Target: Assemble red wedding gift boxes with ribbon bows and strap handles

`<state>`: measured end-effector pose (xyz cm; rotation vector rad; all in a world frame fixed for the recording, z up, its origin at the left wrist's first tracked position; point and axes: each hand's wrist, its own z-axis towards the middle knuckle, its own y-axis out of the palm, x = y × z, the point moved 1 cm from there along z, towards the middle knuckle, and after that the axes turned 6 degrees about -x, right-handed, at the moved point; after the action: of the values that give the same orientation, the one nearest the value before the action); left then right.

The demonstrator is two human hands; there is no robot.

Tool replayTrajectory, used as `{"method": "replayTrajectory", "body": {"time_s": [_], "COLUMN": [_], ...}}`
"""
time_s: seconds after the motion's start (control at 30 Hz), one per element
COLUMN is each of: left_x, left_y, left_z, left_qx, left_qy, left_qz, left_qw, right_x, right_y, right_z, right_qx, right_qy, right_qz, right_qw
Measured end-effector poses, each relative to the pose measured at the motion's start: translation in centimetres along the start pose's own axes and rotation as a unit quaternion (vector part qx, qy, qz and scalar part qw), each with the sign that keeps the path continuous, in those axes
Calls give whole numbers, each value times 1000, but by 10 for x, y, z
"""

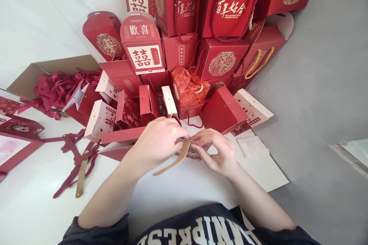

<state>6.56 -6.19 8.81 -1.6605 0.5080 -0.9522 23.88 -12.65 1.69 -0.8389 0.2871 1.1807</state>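
My left hand (159,141) is closed, its fingertips pinching the thin top edge of a small red printed gift box. From the right, the thumb and fingers of my right hand (217,149) pinch the same edge. A tan strap (181,159) comes out between my fingertips and hangs curving down to the left, its end loose. Most of the gift box (193,154) is hidden behind my hands; only a patterned strip shows below them. Just beyond stand a narrow box with a white top (169,100) and an orange-red patterned box (190,90).
Red gift boxes with cord handles (230,11) are stacked at the back. On the left, an open cardboard box (48,65) holds dark red ribbons (61,90). Dark red straps (73,160) and another tan strap (82,178) lie on the white table (161,195). A grey wall (316,95) borders the right.
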Motion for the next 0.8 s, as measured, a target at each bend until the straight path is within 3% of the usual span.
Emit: {"method": "replayTrajectory", "body": {"time_s": [0.1, 0.2, 0.33, 0.5, 0.7, 0.8], "left_x": [-1, -3, -5, -6, -8, -9], "left_y": [-3, -4, -3, -5, -6, -7], "left_z": [-1, -3, -4, -2, -1, -1], "left_qx": [2, -11, -22, -18, -56, -64], "left_qy": [-38, -51, -39, -25, -6, 3], "left_qz": [-7, -32, -84, -66, -49, -48], "left_qw": [999, 998, 995, 997, 997, 997], "right_x": [-3, -9, -18, -11, 8, 11], "right_y": [-2, -3, -8, -17, -14, -18], "right_z": [1, 4, 13, 26, 32, 34], "right_qx": [-105, -148, -136, -147, -32, -43], "right_qy": [-107, -121, -102, -68, -9, 57], "right_qz": [-75, -136, -94, -46, -90, -99], "right_qw": [986, 972, 981, 986, 995, 993]}}
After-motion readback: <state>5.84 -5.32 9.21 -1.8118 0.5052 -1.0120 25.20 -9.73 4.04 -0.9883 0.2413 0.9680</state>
